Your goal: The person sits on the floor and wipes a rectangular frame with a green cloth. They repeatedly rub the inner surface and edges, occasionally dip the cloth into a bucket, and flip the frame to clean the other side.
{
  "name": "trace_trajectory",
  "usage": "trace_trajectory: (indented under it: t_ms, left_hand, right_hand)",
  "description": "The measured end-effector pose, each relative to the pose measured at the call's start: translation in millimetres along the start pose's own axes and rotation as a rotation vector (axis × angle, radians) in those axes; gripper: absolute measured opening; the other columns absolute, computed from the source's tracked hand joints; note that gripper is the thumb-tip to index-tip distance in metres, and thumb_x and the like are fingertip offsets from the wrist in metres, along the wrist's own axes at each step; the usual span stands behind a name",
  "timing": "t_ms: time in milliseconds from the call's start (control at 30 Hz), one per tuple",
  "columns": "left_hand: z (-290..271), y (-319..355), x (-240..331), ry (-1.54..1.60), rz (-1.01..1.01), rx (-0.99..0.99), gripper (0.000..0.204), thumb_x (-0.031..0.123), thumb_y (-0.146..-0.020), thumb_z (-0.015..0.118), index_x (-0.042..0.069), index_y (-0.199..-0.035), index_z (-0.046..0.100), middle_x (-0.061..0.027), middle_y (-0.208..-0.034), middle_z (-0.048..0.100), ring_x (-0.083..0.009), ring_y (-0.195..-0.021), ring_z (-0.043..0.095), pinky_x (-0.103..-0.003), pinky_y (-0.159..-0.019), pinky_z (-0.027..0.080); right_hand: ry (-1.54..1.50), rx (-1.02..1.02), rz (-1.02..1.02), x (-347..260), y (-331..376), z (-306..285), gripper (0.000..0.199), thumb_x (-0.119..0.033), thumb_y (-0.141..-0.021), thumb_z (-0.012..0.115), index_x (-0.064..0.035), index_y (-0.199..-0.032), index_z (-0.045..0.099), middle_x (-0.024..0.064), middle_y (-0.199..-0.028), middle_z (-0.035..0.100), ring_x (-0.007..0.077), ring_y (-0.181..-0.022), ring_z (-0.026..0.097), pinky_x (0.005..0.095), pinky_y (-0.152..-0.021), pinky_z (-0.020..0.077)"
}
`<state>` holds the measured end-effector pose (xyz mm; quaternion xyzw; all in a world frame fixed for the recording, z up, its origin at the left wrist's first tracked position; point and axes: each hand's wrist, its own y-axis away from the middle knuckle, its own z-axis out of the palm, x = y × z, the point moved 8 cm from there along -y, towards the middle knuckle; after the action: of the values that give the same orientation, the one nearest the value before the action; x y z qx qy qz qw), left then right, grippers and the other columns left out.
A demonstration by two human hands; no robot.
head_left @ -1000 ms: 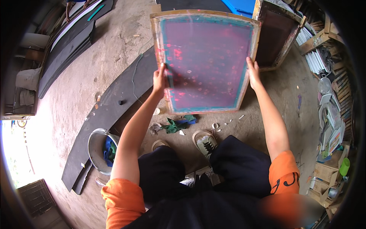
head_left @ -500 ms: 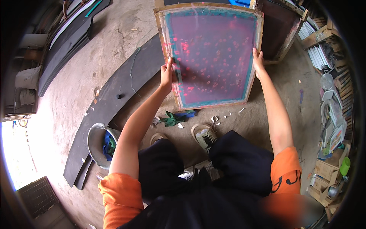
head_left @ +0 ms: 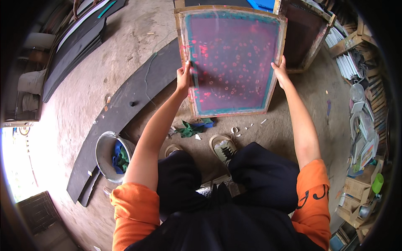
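Observation:
A large screen printing frame [head_left: 234, 67] stands tilted in front of me, with a wooden border, a teal band and purple mesh dotted with pink flower shapes. My left hand [head_left: 183, 78] is closed on its left edge, thumb on the near face. On the right edge, my right hand [head_left: 281, 73] grips the wood, thumb in front and fingers behind. Both hands sit about midway up the sides. Behind it, to the right, a second dark screen frame [head_left: 301, 35] leans. The back of the held frame is hidden.
A grey bucket [head_left: 104, 157] with blue and green cloths stands by my left arm. A long black sheet [head_left: 121, 104] lies on the floor. Green rags [head_left: 190, 129] and white scraps lie before my shoes. Shelves with cardboard boxes [head_left: 358, 184] line the right; another person's hand shows far left.
The frame's right side has shifted slightly left and its lower edge has risen a little. My right hand has moved left with it; its thumb now shows on the near face.

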<state>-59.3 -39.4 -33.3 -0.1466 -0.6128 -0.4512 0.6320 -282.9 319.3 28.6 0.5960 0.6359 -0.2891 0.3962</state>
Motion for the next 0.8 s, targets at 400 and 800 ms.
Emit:
trace_trajectory:
  t_ms: [400, 800]
  left_hand:
    - [-87, 45, 10, -0.321, 0.097, 0.108, 0.069, 0.053, -0.079, 0.059, -0.005, -0.115, 0.047, -0.0140, -0.107, 0.055, -0.0190, -0.102, 0.050, -0.030, -0.091, 0.037]
    - [-134, 132, -29, -1.403, -0.091, -0.413, 0.052, 0.049, -0.078, 0.059, 0.004, -0.105, 0.058, -0.0181, -0.106, 0.059, -0.0307, -0.103, 0.056, -0.038, -0.088, 0.043]
  right_hand:
    - [0.272, -0.030, -0.864, -101, 118, 63, 0.030, -0.001, -0.080, 0.055, -0.0094, -0.108, 0.053, 0.0118, -0.100, 0.046, 0.0281, -0.091, 0.052, 0.0380, -0.079, 0.0432]
    - [1.164, -1.383, -0.813, 23, 273, 229, 0.039, -0.022, -0.080, 0.060, -0.0174, -0.118, 0.055, 0.0058, -0.128, 0.041, 0.0250, -0.120, 0.037, 0.0474, -0.100, 0.0331]
